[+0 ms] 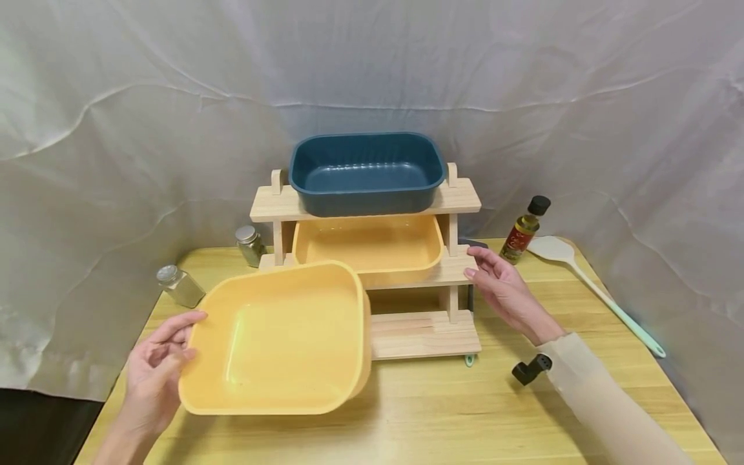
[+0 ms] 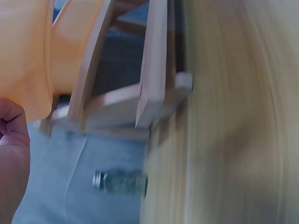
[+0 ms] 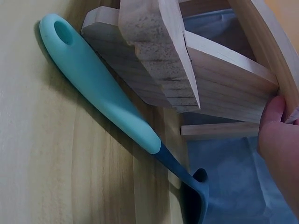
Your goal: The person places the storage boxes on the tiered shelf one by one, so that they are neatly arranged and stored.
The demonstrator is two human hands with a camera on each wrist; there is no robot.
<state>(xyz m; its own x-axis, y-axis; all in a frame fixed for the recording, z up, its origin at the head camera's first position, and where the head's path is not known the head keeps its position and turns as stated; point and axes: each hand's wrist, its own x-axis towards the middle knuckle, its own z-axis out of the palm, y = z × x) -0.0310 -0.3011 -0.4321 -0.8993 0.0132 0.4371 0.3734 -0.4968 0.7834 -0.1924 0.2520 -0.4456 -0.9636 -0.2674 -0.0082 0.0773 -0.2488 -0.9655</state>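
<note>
My left hand (image 1: 155, 371) grips the left rim of a yellow plastic basin (image 1: 279, 342), holding it tilted in front of the rack's left side, its inside facing me. The three-tier wooden rack (image 1: 424, 332) stands behind it. My right hand (image 1: 504, 284) is at the right end of the middle shelf, thumb and forefinger pinching the board; the right wrist view shows the thumb (image 3: 274, 116) against its edge. A second yellow basin (image 1: 369, 242) sits on the middle shelf, and a dark blue basin (image 1: 366, 203) rests on the top one.
Two glass shakers with metal lids, one nearer (image 1: 180, 287) and one farther (image 1: 250, 245), stand at left. Right of the rack are an oil bottle (image 1: 520, 232) and a cream spatula (image 1: 604, 290). A teal-handled utensil (image 3: 100, 88) lies along the rack's right side.
</note>
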